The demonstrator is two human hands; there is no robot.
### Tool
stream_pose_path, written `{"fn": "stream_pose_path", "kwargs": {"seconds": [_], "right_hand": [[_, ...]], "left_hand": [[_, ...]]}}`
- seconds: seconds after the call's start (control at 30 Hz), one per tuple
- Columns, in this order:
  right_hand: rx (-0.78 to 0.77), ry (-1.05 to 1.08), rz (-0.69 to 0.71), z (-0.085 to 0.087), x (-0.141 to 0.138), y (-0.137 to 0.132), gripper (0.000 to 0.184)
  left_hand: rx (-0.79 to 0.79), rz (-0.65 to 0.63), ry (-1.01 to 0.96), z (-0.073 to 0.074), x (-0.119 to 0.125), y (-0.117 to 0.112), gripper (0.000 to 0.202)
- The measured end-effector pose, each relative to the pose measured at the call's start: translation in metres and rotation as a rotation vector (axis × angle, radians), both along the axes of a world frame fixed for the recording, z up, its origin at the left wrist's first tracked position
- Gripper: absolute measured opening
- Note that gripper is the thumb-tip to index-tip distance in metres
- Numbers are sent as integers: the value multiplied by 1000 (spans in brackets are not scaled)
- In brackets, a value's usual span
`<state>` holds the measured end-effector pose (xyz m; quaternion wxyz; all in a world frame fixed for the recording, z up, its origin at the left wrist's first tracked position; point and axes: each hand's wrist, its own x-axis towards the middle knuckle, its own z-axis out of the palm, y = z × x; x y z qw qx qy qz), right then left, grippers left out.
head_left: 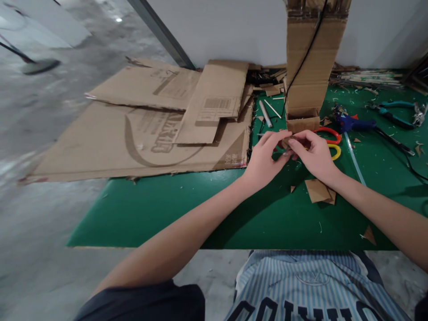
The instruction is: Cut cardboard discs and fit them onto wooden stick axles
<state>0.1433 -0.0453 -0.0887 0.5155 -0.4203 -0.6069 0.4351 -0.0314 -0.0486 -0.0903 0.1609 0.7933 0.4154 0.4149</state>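
Note:
Both my hands meet above the green table, closed on a small piece of brown cardboard [286, 141] that their fingers mostly cover. My left hand [265, 156] pinches it from the left, and my right hand [316, 154] pinches it from the right. Scissors with a red and a yellow handle loop [337, 152] lie just behind my right hand, partly hidden by it. Small cut cardboard squares [317, 191] rest below my right wrist. Beyond my fingers an upright cardboard strip [306, 67] stands with a folded foot on the table.
Large flattened cardboard sheets [150, 133] cover the table's left side and overhang its edge. To the right lie a blue glue gun [357, 124], a clear glue stick [355, 158] and teal-handled pliers [396, 104]. A black cable [306, 55] hangs down the upright strip. Cardboard scraps litter the green table [160, 209].

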Motion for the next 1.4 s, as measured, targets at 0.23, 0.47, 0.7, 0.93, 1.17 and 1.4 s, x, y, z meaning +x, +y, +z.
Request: {"fn": "stream_pose_path", "kwargs": {"seconds": [0.23, 0.47, 0.7, 0.93, 1.17, 1.4], "right_hand": [[-24, 16, 55, 0, 1, 0, 33], [164, -110, 3, 1, 5, -4, 18], [212, -205, 23, 2, 3, -1, 8], [173, -154, -10, 2, 3, 0, 10], [170, -162, -15, 1, 3, 0, 10], [104, -122, -32, 1, 3, 0, 16]], "left_hand": [[74, 32, 2, 6, -1, 0, 32], [-261, -20, -402, 0, -2, 10, 41], [-478, -112, -626, -5, -1, 14, 54], [-439, -186, -631, -6, -2, 15, 56], [-400, -193, -542, -11, -6, 19, 52], [-457, -229, -676, -12, -3, 19, 58]]}}
